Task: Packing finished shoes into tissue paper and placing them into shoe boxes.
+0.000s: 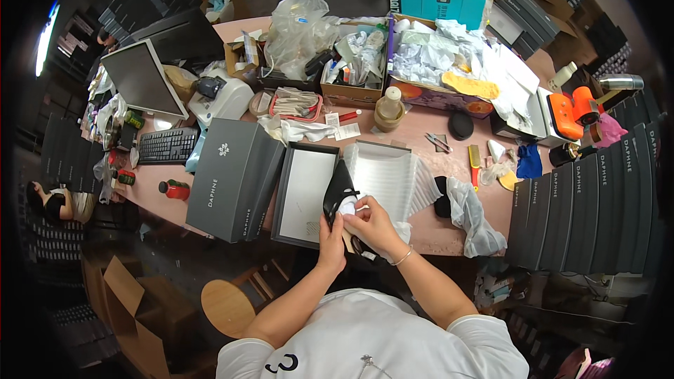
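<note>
My left hand (pixel 331 249) is closed round the side of a black pointed shoe (pixel 338 186), held toe away from me over the near edge of the table. Thumb and fingers of my right hand (pixel 376 226) pinch at a white wad of stuffing (pixel 347 207) in the shoe's opening. The shoe's heel end is partly hidden by my hands. Beneath and left of the shoe lies an open grey shoe box (pixel 298 193) with a white inside. To its right, white wrapping (pixel 379 172) lines another open grey box part.
Closed grey shoe boxes (pixel 228 175) stand at the left; more are stacked (pixel 593 203) at the right edge. A keyboard (pixel 167 146) and monitor (pixel 142 78) are far left. Behind are a bottle (pixel 390 107) and a carton of crumpled paper (pixel 439 98). A yellow brush (pixel 474 163) lies right.
</note>
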`<state>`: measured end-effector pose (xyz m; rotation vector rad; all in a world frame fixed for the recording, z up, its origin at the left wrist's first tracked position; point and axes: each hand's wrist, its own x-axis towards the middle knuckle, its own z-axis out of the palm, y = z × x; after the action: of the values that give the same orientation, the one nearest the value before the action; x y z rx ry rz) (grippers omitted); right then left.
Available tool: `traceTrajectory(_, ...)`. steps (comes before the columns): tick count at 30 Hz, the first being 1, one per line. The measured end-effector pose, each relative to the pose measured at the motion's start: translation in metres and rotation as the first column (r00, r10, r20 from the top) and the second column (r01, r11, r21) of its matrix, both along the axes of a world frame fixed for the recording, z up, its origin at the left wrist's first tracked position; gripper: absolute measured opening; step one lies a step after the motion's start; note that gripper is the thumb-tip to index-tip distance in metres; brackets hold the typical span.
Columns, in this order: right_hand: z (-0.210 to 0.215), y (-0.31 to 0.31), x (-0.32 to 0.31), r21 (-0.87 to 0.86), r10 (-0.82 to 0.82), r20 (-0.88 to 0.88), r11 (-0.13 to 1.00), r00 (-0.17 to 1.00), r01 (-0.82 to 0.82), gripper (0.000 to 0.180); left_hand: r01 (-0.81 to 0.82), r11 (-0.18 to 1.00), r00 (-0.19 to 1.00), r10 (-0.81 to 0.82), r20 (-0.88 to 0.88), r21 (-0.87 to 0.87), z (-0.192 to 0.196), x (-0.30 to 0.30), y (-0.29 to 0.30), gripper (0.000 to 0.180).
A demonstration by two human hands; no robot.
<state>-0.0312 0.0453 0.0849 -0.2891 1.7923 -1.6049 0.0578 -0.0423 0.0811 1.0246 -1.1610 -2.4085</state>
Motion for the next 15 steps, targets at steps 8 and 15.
traceTrajectory(8, 0.026, 0.026, -0.008, 0.069, 0.329, -0.243, 0.944, 0.913, -0.322, 0.061, 0.009, 0.999, 1.0, -0.01, 0.02, 0.053, 0.004, -0.009, -0.009, 0.038)
traceTrajectory(15, 0.032, 0.043, -0.076, 0.552, 0.451, -0.588, 0.831, 0.671, -0.074, 0.056, -0.054, 0.959, 0.99, 0.015, 0.138, 0.28, 0.003, 0.001, -0.05, 0.039)
